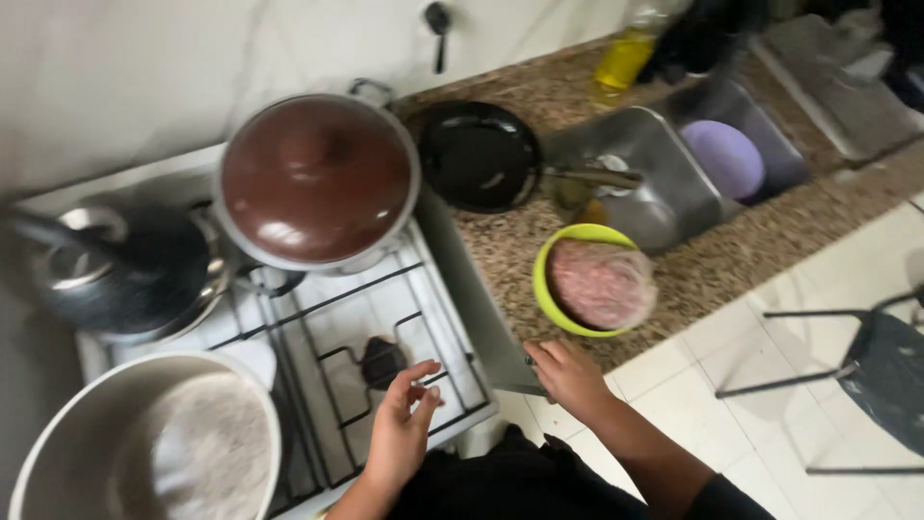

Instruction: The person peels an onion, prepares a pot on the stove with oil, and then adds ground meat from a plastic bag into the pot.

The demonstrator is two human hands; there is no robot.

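My left hand (402, 424) hovers over the front of the white gas stove (337, 318), fingers loosely curled and holding nothing, close to the bare front burner (383, 360). My right hand (568, 377) rests on the stove's front right corner, fingers bent against the edge; whether it grips a knob is unclear. Just beyond my right hand, a lime green bowl (545, 289) sits on the granite counter (712, 260) and holds a bag of pink minced meat (602, 282).
A big pot with a brown lid (316, 178) and a dark kettle (125, 265) stand on the back burners. A large pot of whitish grain (144, 443) is front left. A black frying pan (478, 154) lies beside a steel sink (654, 183) with a purple plate (724, 159). A chair (866, 376) stands on the right.
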